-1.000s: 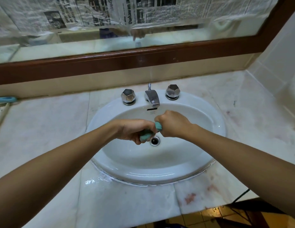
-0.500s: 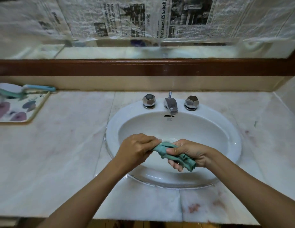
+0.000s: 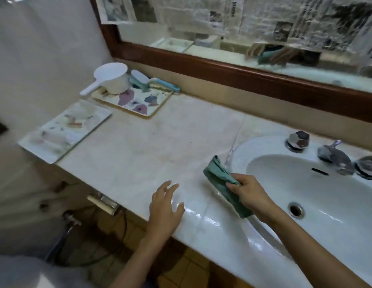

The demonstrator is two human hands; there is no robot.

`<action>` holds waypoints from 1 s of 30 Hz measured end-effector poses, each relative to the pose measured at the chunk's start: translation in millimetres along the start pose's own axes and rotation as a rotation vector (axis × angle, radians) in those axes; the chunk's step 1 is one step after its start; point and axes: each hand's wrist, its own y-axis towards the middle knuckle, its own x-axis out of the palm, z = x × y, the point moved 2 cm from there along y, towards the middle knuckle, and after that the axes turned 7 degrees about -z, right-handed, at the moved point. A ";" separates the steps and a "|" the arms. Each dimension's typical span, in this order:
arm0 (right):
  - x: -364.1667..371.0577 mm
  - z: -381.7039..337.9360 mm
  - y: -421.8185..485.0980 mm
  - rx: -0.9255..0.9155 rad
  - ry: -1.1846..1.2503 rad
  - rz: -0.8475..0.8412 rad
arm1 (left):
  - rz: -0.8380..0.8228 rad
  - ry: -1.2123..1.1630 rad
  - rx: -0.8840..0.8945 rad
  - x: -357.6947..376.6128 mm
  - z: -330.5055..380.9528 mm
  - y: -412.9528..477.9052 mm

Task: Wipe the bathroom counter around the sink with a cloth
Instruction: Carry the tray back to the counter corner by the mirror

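A pale marble counter (image 3: 152, 146) runs leftward from a white oval sink (image 3: 318, 206). My right hand (image 3: 250, 194) grips a folded green cloth (image 3: 221, 179) at the sink's left rim, and the cloth's free end hangs over the counter edge of the basin. My left hand (image 3: 165, 208) lies with fingers spread and straight near the counter's front edge, left of the cloth, holding nothing. The stone by the front edge near my left hand looks wet and shiny.
A chrome tap (image 3: 334, 156) with two faceted knobs sits behind the basin. A flowered tray (image 3: 139, 102) with a white scoop (image 3: 110, 79) and brushes stands at the back left. A second flat tray (image 3: 64, 129) overhangs the counter's left end. A wood-framed mirror (image 3: 243, 77) lines the back wall.
My left hand has let go of the cloth and moved left over the counter. My right hand carried the cloth from above the basin to its left rim. The view swung left.
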 end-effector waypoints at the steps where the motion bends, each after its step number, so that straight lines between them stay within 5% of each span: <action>1: 21.4 -14.6 14.2 -0.022 -0.009 0.000 | 0.030 0.023 -0.052 -16.1 -21.4 4.9; 5: 100.5 -68.7 76.4 -0.112 -0.121 -0.011 | 0.122 0.131 -0.133 -77.9 -95.3 34.7; 14: 208.8 -141.4 190.0 -0.389 -0.610 0.156 | 0.036 0.311 -0.204 -163.0 -203.9 93.8; 16: 237.0 -138.2 204.9 -0.503 -0.881 0.068 | 0.023 0.320 -0.158 -172.7 -216.7 97.6; 20: 256.9 -126.9 210.4 -0.328 -1.162 -0.199 | 0.005 0.252 -0.072 -181.6 -231.0 96.6; 26: 264.7 -173.7 224.0 -0.586 -1.037 0.086 | 0.104 0.067 0.021 -199.9 -234.1 99.8; 30: 293.4 -234.4 264.2 -0.609 -0.778 0.119 | 0.404 -0.221 -0.231 -244.0 -241.3 101.9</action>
